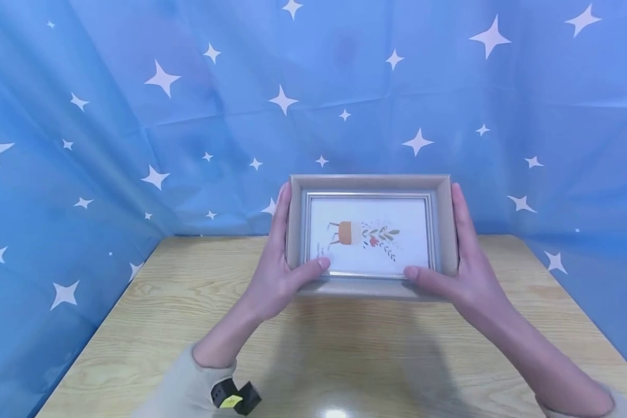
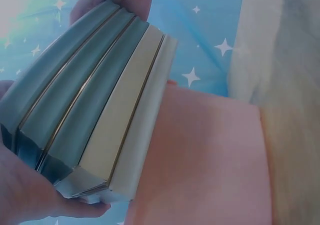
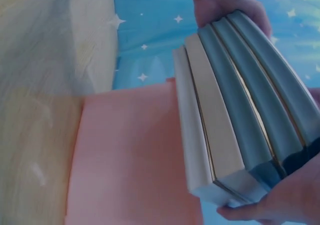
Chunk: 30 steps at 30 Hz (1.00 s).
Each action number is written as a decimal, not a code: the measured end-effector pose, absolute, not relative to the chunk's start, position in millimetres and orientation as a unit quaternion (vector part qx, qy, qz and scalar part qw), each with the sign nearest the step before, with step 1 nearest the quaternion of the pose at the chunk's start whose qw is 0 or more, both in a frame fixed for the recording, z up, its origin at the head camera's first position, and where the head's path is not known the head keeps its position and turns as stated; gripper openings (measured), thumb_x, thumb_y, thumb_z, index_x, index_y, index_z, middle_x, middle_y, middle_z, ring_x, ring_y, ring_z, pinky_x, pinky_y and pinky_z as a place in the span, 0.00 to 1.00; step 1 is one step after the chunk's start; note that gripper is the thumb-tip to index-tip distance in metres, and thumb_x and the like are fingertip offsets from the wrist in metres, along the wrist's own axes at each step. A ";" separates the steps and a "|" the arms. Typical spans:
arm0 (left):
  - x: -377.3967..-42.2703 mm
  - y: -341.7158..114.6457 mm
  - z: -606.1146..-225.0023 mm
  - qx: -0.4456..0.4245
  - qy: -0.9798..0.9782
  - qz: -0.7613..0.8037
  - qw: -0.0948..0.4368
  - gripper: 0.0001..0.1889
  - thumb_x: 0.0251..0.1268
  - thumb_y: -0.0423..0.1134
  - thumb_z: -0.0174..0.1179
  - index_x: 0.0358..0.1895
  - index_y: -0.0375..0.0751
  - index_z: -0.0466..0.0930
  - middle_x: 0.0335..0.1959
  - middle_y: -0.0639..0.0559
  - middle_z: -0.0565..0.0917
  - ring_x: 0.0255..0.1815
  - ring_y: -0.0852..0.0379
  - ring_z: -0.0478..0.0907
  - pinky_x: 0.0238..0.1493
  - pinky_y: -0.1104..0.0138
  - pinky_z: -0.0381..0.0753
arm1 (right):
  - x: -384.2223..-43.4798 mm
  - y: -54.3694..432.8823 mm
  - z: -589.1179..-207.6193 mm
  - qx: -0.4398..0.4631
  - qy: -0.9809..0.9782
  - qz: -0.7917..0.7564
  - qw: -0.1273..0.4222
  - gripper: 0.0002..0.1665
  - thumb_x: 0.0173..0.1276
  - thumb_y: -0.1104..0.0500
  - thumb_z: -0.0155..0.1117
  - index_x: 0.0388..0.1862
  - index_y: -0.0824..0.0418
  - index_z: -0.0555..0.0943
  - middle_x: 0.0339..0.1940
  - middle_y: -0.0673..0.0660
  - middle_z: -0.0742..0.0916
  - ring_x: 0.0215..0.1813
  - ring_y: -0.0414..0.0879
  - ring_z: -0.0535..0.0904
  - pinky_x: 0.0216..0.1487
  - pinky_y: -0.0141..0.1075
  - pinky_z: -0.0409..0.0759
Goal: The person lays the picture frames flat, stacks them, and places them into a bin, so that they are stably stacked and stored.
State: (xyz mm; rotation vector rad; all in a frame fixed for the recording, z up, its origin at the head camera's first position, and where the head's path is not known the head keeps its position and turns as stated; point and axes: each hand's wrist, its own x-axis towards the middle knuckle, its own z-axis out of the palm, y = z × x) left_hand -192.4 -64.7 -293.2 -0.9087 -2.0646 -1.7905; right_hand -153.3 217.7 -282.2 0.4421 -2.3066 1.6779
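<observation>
Between both hands, a shallow open box is held raised over the table, its opening facing the head camera. Inside it lies a picture frame with a sideways print of an orange pot and leafy stems. My left hand grips the left end, thumb over the near rim at the frame's edge. The right hand grips the other end in the same way. Both wrist views show the box's side banded like stacked book spines, teal, cream and white. Its underside is hidden in the head view.
The wooden table spreads beneath the box. A blue curtain with white stars hangs behind and along both sides. A flat pink panel shows beside the box in the wrist views. A black strap piece sits on the left sleeve.
</observation>
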 end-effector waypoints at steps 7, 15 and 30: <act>-220.9 -65.3 -276.4 -0.300 -0.711 -0.626 0.110 0.60 0.55 0.43 0.67 0.85 0.60 0.33 0.83 0.57 0.47 0.71 0.49 0.62 0.72 0.49 0.64 | -183.5 218.3 -262.9 0.153 -0.796 0.574 0.116 0.71 0.62 0.64 0.73 0.83 0.27 0.34 0.81 0.50 0.59 0.64 0.48 0.66 0.56 0.33 0.73; -254.5 -68.9 -269.0 -0.289 -0.709 -0.633 0.115 0.60 0.56 0.41 0.67 0.85 0.59 0.33 0.83 0.62 0.45 0.76 0.58 0.55 0.76 0.53 0.58 | -219.2 213.6 -249.2 0.153 -0.807 0.562 0.098 0.70 0.63 0.59 0.74 0.81 0.24 0.34 0.83 0.46 0.55 0.67 0.53 0.66 0.62 0.49 0.71; -307.9 -65.6 -289.5 -0.204 -0.723 -0.656 0.068 0.59 0.60 0.35 0.68 0.83 0.71 0.34 0.84 0.64 0.40 0.83 0.59 0.38 0.78 0.46 0.44 | -293.3 212.5 -266.4 0.148 -0.766 0.625 0.001 0.68 0.67 0.62 0.71 0.83 0.26 0.34 0.75 0.59 0.61 0.59 0.52 0.74 0.50 0.36 0.83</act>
